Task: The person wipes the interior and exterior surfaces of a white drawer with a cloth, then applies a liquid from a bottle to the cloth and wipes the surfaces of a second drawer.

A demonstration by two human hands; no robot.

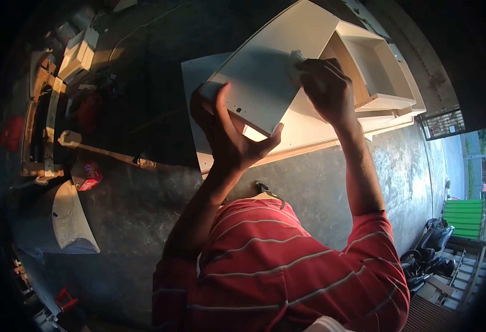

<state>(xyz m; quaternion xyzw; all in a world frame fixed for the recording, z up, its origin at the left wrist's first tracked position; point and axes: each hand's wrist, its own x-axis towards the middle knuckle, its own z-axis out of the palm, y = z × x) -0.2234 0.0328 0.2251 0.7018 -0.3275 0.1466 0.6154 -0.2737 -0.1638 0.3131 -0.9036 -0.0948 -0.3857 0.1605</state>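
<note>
My left hand [232,133] grips the near end of a flat white panel [265,61], thumb at one corner and fingers at the other. The panel is tilted up above a pale board, with small dark holes near its held end. Against the panel's right side, my right hand [328,88] is closed around a whitish, crumpled thing [296,58], perhaps a cloth; its full shape is hidden. To the right of that hand lies an open wooden drawer-like box [373,66].
Wooden frames [49,122] and a wooden bar [104,152] lie on the left floor, near a red packet [88,175] and a pale sheet [74,218]. A motorbike [434,243] stands at the lower right, below a green panel [463,217].
</note>
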